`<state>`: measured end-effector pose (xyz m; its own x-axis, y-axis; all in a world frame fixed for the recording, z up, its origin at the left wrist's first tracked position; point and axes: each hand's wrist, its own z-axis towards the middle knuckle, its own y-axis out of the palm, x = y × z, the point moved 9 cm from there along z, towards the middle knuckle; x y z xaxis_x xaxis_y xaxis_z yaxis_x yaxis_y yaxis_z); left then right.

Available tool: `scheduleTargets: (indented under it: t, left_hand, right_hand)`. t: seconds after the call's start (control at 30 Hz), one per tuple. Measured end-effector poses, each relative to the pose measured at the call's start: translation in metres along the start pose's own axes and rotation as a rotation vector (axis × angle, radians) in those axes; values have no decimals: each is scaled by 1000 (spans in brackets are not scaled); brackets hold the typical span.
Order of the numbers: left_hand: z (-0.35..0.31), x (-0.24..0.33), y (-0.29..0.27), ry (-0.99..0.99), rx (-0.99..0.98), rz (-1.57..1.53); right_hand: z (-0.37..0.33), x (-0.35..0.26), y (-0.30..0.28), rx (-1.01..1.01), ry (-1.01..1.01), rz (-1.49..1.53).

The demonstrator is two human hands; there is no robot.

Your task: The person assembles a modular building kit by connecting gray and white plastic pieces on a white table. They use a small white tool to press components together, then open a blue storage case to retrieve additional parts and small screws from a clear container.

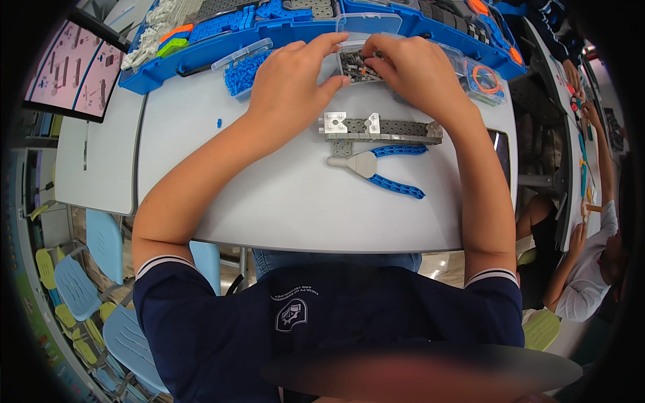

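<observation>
A small clear box of mixed grey parts (355,66) stands at the far middle of the table, its transparent lid (369,24) raised behind it. My right hand (418,72) reaches over its right side, fingers curled down among the parts; what they pinch, if anything, is hidden. At the box's left edge is my left hand (289,75), thumb and forefinger spread apart, holding nothing visible. Nearer me lies a grey plastic beam assembly (403,127) with light brackets on it. Just below that rest pliers (366,164) with blue handles and grey jaws.
A clear box of blue pins (247,72) sits left of my left hand, with one loose blue pin (219,123) nearby. Blue trays (222,50) of parts line the back. Orange rings fill a clear box (485,84). A screen (74,70) stands left; a person (584,269) works right.
</observation>
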<state>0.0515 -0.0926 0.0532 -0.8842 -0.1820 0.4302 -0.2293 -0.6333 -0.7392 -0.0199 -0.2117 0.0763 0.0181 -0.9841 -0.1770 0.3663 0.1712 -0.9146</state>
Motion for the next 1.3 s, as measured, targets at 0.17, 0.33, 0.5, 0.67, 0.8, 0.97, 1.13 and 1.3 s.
scheduleTargets:
  t: [0.17, 0.33, 0.5, 0.67, 0.8, 0.97, 1.13, 1.3]
  left_hand:
    - [0, 0, 0, 6, 9, -3]
    - [0, 0, 0, 9, 7, -5]
    - [2, -2, 0, -6, 1, -14]
    - [1, -3, 0, -13, -2, -19]
    - [1, -3, 1, -7, 7, -20]
    - [1, -3, 0, -10, 3, -9]
    - [0, -2, 1, -5, -2, 6]
    - [0, -2, 1, 3, 4, 8]
  right_hand:
    - [0, 10, -1, 6, 60, 85]
    - [0, 20, -10, -7, 119, 256]
    - [1, 24, -12, -20, 136, 306]
    - [2, 20, -10, -31, 87, 283]
    - [1, 24, -22, 22, 69, 187]
    - [1, 27, -18, -7, 101, 127]
    - [-2, 24, -10, -68, 144, 69]
    - [0, 19, -17, -26, 89, 163]
